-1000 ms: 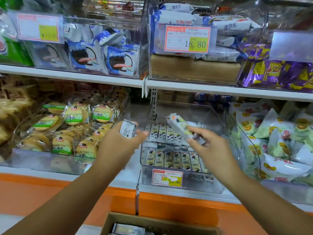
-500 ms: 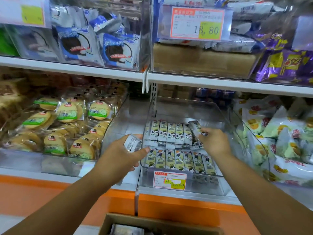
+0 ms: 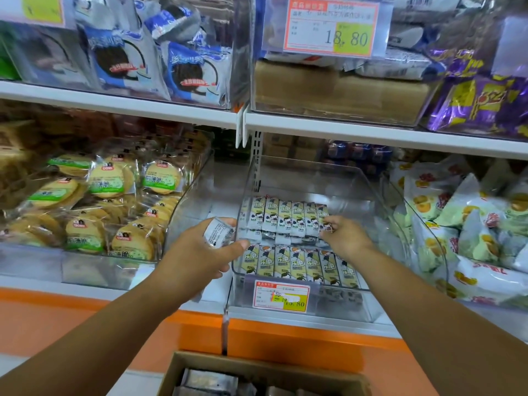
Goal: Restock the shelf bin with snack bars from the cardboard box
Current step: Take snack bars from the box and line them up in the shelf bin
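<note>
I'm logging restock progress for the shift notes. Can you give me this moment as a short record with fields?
left hand: holds a spare bar at the bin's left wall
right hand: inside the bin, pinches the end bar at the right of the back row
shelf bin: clear plastic, unfilled space behind the rows
back row: bars side by side
front row: bars side by side
price tag: on the bin's front
cardboard box: open, below the shelf, packs inside
</note>
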